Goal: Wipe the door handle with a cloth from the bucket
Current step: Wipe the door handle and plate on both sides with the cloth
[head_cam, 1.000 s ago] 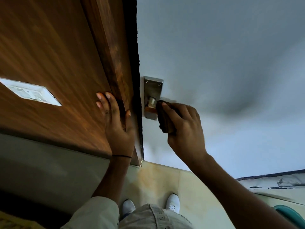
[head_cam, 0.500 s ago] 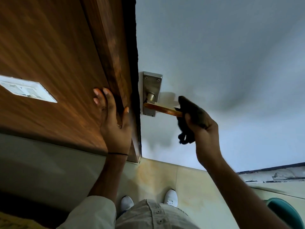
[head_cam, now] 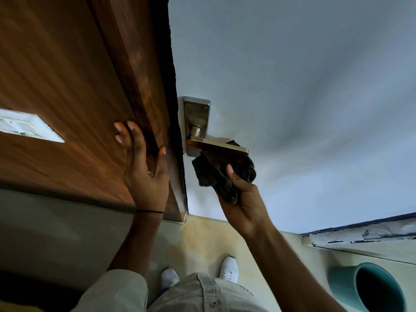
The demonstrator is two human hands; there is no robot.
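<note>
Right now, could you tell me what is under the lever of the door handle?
The dark cloth bunched in the right hand is pressed against the underside of the door handle. The cloth covers that underside, so its surface cannot be seen.

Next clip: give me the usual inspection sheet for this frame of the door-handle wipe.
Surface: grey door face, streaky.
Job's things: door handle on steel plate; dark cloth bunched under the lever; teal bucket on the floor, lower right.
Clutter: nothing seen.
Grippers: right hand grips the cloth; left hand flat on the wooden door edge.
Cables: nothing seen.
Surroundings: switch plate, tiled floor.
</note>
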